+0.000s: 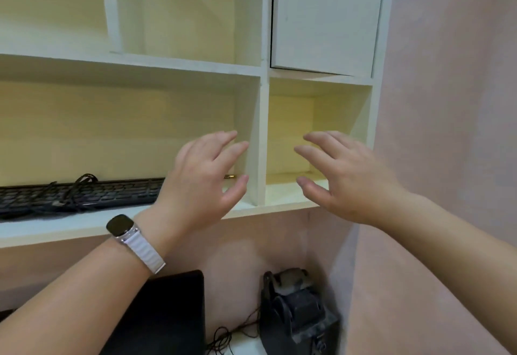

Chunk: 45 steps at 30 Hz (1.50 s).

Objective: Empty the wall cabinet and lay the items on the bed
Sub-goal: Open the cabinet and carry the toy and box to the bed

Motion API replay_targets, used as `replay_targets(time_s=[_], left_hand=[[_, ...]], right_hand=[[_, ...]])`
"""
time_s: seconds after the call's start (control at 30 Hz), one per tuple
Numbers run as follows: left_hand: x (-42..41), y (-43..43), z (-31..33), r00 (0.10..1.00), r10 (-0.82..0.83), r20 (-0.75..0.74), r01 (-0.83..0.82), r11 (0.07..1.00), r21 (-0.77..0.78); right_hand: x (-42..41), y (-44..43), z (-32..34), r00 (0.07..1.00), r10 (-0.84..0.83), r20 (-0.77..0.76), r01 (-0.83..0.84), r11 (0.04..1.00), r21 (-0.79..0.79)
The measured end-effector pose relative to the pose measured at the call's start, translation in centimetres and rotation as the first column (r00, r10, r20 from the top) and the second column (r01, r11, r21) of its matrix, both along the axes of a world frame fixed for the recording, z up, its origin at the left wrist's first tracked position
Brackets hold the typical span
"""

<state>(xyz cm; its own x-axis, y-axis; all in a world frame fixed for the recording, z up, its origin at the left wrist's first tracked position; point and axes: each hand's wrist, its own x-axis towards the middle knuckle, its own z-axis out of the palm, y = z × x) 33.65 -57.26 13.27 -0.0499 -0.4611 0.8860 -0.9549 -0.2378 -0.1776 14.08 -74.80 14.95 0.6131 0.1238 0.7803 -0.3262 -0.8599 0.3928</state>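
Wall cabinet (261, 114) appeared mostly emptied; a closed door (324, 16) at upper right hid one compartment. Keyboard (84, 195) with cable (85, 179) lay on the lower-left shelf (56, 228), not yet moved. Left hand (201, 178) and right hand (341, 175) hovered mid-frame, grips released, grasping nothing. Small brass item (230, 176) beside them was unidentifiable. Bed was out of view.

Faced a white wall cabinet (195, 67), mounted high, with open compartments pale yellow inside and one white door at upper right. Held a black keyboard (117, 194) flat on the lower left shelf, dark cable (84, 180) looped over it. Also held, near the divider, perhaps a small brass-coloured item (230, 176), mostly hidden.
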Motion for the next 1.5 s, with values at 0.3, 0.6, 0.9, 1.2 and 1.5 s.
replay_targets(time_s=[0.3, 0.6, 0.9, 1.2, 1.5], left_hand=[[-0.7, -5.3, 9.0, 0.989, 0.089, 0.12, -0.066, 0.98, -0.187], [2.5, -11.5, 10.6, 0.959, 0.276, 0.067, -0.255, 0.941, -0.221], [4.6, -13.4, 9.9, 0.929, 0.33, 0.168, -0.255, 0.899, -0.356], [4.7, -13.3, 9.9, 0.934, 0.321, 0.157, -0.259, 0.911, -0.321], [3.8, -12.7, 10.0, 0.934, 0.344, 0.099, -0.316, 0.922, -0.224]], right_hand=[[2.7, -4.1, 10.9, 0.992, 0.115, 0.054, -0.096, 0.955, -0.281], [7.6, -6.4, 17.2, 0.981, 0.19, 0.039, -0.151, 0.876, -0.458], [10.2, -10.2, 19.7, 0.994, 0.108, -0.022, -0.097, 0.766, -0.635], [9.1, -9.0, 21.5, 0.995, 0.087, -0.057, -0.1, 0.643, -0.759], [5.4, -6.3, 22.7, 0.993, 0.033, -0.111, -0.109, 0.582, -0.806]])
